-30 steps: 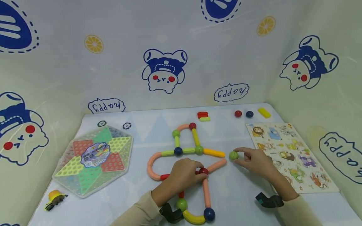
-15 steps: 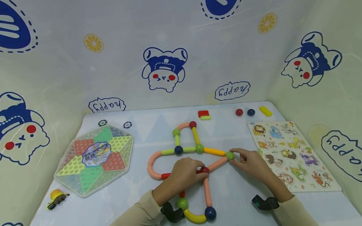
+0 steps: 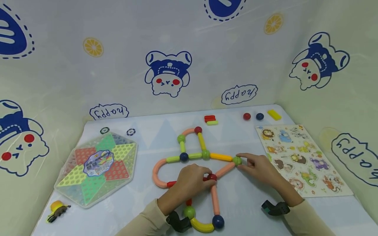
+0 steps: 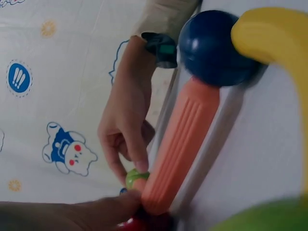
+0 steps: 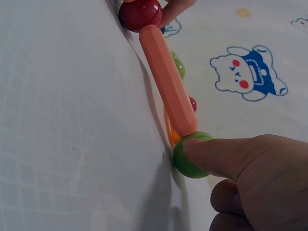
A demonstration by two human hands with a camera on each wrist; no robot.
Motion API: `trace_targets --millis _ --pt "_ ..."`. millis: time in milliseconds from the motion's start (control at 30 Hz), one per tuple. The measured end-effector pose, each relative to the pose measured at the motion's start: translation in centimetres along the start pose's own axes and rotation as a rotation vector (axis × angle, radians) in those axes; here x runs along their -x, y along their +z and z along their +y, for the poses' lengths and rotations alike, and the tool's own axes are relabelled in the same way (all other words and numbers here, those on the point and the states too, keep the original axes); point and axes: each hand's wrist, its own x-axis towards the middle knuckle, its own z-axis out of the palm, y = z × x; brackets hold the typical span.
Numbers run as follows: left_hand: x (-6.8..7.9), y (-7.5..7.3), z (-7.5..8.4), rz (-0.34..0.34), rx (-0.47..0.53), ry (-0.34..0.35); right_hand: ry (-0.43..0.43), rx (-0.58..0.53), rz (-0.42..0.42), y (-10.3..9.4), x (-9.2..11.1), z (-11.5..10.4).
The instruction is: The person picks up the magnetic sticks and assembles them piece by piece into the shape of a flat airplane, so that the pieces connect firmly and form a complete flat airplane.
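A figure of magnetic rods and balls lies flat on the table. My right hand pinches a green ball between thumb and forefinger. This ball sits where a yellow-orange rod and a straight pink rod meet at the figure's right tip. My left hand holds a red ball at the pink rod's other end and covers part of a red rod. Below it, another pink rod runs to a dark blue ball, joined to a curved yellow rod.
A hexagonal Chinese checkers box lies on the left, with a small bee-like toy before it. A board with animal pictures lies right. Short red rods, a loose red ball, a blue ball and a yellow piece lie at the back.
My right hand has moved left with the green ball, bringing it against the ends of the yellow-orange and pink rods. My left hand has stayed on the red ball.
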Motion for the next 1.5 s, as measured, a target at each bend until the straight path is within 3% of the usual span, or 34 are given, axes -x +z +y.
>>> trace_targets --millis 133,267,433,600,933,1100,1200,1333,1500 --pt "-1.5 -1.1 -0.2 0.040 -0.045 0.013 -0.003 -0.024 -0.003 0.1 -0.2 -0.1" --pt "-5.0 -1.7 0.3 0.018 -0.168 0.068 0.004 -0.036 0.013 0.4 -0.1 0.0" --pt "-8.9 -0.3 0.8 -0.111 -0.277 0.112 -0.004 -0.056 0.026 1.0 0.2 0.2" --pt "-10.0 1.3 0.9 -0.130 -0.289 0.159 -0.030 -0.055 0.053 1.4 0.1 0.0" --pt "-9.4 1.2 1.3 -0.079 -0.277 0.195 -0.015 -0.028 0.056 1.0 0.2 -0.3" --pt "-8.7 0.0 0.9 -0.109 -0.229 0.129 -0.022 -0.034 0.066 1.2 0.2 -0.3" --pt "-7.4 -1.2 0.0 -0.099 -0.204 0.076 -0.014 -0.033 0.064 1.4 0.2 -0.3" --pt "-4.3 -2.4 -1.0 -0.052 -0.138 0.074 0.004 -0.022 0.066 1.3 0.5 0.1" --pt "-0.7 -1.6 -0.7 -0.009 -0.032 0.082 0.032 -0.034 0.045 1.0 0.6 0.3"
